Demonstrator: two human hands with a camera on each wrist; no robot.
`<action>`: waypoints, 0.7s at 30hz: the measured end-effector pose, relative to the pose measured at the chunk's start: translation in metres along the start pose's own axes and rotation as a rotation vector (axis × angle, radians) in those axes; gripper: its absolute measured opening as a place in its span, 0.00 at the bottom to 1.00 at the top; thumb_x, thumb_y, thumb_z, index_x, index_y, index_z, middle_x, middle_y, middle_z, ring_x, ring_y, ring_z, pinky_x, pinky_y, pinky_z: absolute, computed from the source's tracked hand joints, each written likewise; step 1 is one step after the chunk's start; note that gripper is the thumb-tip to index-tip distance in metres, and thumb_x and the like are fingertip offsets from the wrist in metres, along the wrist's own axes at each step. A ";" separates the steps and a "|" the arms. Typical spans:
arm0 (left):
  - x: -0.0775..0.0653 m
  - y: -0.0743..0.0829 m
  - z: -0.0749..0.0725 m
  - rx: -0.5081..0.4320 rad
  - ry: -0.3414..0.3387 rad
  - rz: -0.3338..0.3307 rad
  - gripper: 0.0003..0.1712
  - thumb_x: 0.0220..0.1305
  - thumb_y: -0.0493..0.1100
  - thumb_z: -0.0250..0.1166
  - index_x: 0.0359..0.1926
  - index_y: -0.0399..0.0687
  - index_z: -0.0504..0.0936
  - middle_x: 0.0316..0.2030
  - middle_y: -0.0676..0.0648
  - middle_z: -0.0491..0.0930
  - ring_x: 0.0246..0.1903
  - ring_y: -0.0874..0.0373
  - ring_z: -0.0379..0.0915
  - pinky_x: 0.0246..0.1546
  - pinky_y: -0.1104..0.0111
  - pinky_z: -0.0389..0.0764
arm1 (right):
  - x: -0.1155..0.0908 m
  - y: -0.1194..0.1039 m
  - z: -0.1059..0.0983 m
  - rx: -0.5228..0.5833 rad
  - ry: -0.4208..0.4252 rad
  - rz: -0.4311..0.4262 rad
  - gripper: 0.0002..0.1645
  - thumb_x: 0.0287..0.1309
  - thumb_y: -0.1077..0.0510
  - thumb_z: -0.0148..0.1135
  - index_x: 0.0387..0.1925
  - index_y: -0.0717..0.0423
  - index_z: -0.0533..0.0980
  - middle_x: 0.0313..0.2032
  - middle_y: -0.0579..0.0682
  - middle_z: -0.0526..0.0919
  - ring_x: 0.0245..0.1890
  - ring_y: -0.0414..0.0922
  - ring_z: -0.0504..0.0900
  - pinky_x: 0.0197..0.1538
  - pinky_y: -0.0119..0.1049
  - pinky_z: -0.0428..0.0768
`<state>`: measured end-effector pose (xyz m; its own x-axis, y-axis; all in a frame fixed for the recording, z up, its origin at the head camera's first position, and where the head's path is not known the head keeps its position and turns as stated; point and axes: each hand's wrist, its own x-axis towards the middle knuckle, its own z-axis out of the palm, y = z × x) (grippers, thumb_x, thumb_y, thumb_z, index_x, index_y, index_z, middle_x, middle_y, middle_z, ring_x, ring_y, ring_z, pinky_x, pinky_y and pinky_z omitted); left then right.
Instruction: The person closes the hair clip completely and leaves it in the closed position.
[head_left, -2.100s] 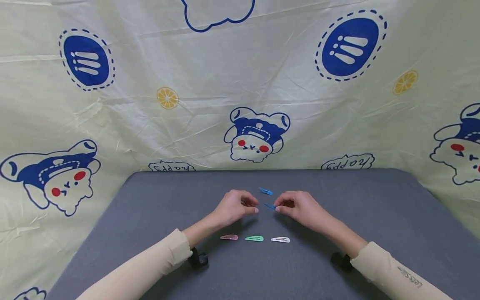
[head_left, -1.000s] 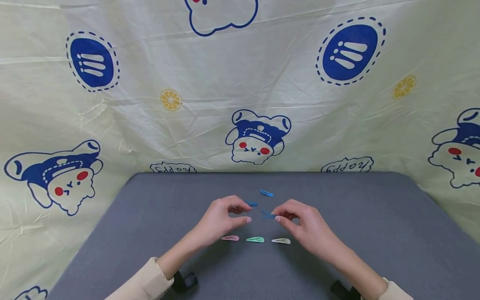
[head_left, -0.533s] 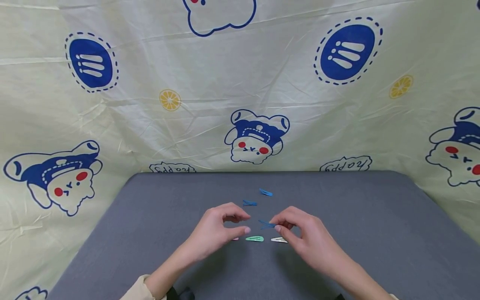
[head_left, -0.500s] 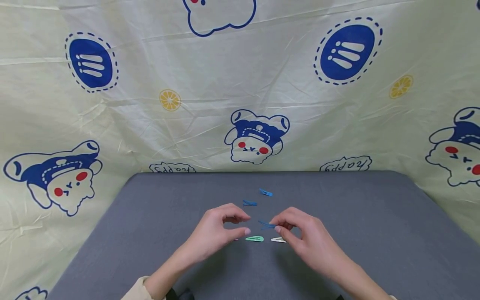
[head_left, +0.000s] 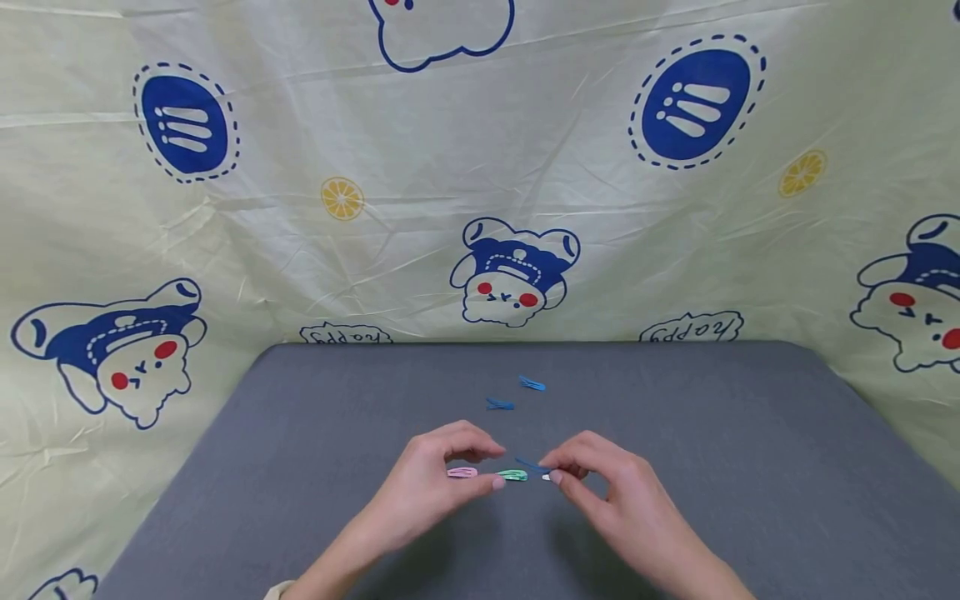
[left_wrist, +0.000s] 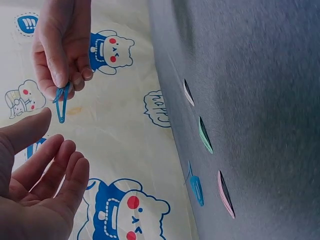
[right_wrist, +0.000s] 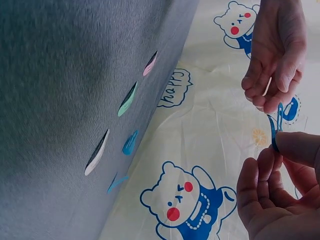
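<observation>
My right hand [head_left: 618, 496] pinches a blue snap hair clip [right_wrist: 273, 134] at one end between thumb and fingertips. The clip's two parts stand apart, with its free end pointing toward my left hand. My left hand [head_left: 438, 475] holds nothing; its thumb and relaxed fingers are spread close to the clip's free end. Both hands are raised over the table. Beneath them lie a pink hair clip [head_left: 462, 472], a green hair clip [head_left: 513, 475] and a white hair clip [right_wrist: 97, 152], the last mostly covered by my right fingers in the head view.
Two more blue hair clips lie farther back on the grey table [head_left: 337, 417], one near the middle [head_left: 500, 405] and one behind it [head_left: 532, 383]. A pale printed cloth [head_left: 405, 250] hangs behind the table's far edge.
Both hands have drawn back toward me, my right hand carrying its blue clip. The blue clip near the middle, covered by my left hand at first, now shows fully.
</observation>
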<state>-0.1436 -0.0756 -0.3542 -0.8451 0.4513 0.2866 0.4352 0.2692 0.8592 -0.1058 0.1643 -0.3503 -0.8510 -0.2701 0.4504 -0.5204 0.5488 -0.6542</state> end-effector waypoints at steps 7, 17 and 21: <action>-0.004 0.002 0.004 -0.019 -0.011 0.003 0.13 0.55 0.41 0.75 0.42 0.58 0.87 0.40 0.61 0.81 0.42 0.61 0.77 0.48 0.64 0.79 | -0.004 -0.004 0.002 0.046 -0.041 0.089 0.16 0.60 0.62 0.68 0.38 0.32 0.81 0.37 0.34 0.80 0.33 0.36 0.76 0.36 0.33 0.78; -0.007 0.001 0.011 -0.018 -0.022 0.041 0.13 0.56 0.41 0.75 0.43 0.55 0.87 0.40 0.59 0.81 0.43 0.61 0.77 0.48 0.64 0.78 | -0.006 -0.002 0.007 0.063 -0.020 0.035 0.15 0.61 0.62 0.67 0.39 0.34 0.82 0.37 0.33 0.79 0.32 0.35 0.76 0.34 0.32 0.78; -0.007 -0.001 0.015 -0.016 -0.013 0.073 0.12 0.56 0.41 0.75 0.42 0.55 0.87 0.40 0.57 0.82 0.42 0.61 0.77 0.48 0.64 0.78 | -0.007 -0.001 0.010 0.082 -0.033 0.047 0.14 0.62 0.60 0.66 0.39 0.33 0.82 0.37 0.34 0.79 0.32 0.36 0.76 0.34 0.32 0.78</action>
<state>-0.1337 -0.0667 -0.3634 -0.8070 0.4803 0.3436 0.4907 0.2217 0.8426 -0.1002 0.1581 -0.3585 -0.8758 -0.2723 0.3985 -0.4826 0.4953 -0.7223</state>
